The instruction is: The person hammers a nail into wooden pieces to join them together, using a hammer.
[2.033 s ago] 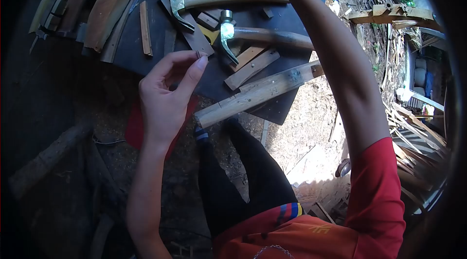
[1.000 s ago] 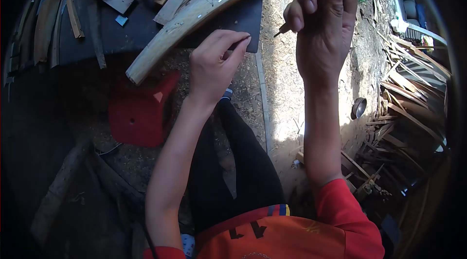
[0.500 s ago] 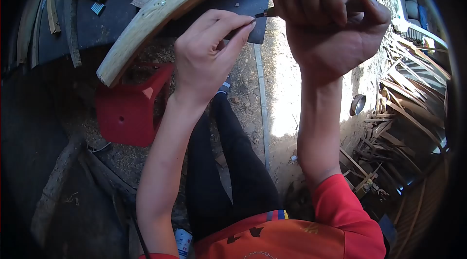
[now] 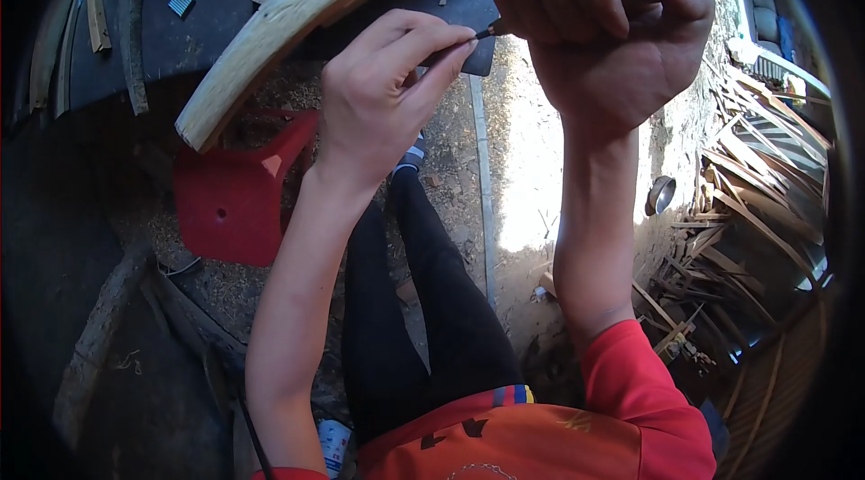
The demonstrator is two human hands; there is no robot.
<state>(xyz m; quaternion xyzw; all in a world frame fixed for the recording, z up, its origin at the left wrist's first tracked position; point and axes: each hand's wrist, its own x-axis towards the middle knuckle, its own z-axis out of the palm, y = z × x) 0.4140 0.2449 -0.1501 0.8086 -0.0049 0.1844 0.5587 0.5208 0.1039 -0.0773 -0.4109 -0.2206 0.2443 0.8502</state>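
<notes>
While I watched through the head camera, the broad dark work board (image 4: 180, 38) filled the upper left, with thin wooden strips (image 4: 45, 56) lying along its left side. Across it lay the long curved pale wooden beam (image 4: 297, 16), studded with small metal heads, its blunt end jutting over the board's edge above the red plastic stool (image 4: 230, 201) on the sawdust-covered ground. Off to the right, well apart from me, a heap of split wooden slats (image 4: 757, 182) lay in sunlight, with a small round metal bowl (image 4: 662, 194) beside it.

My right hand (image 4: 608, 38) was clenched into a fist around a slender tool with a dark pointed tip (image 4: 493, 29); only the tip showed past my curled fingers, so I could not tell what kind of tool it was. My left hand (image 4: 383, 92) was raised just beside it, thumb and forefinger pinched together on something very small (image 4: 468, 43), too tiny to identify. The tool's tip met that pinch, in front of the dark board's lower corner.
</notes>
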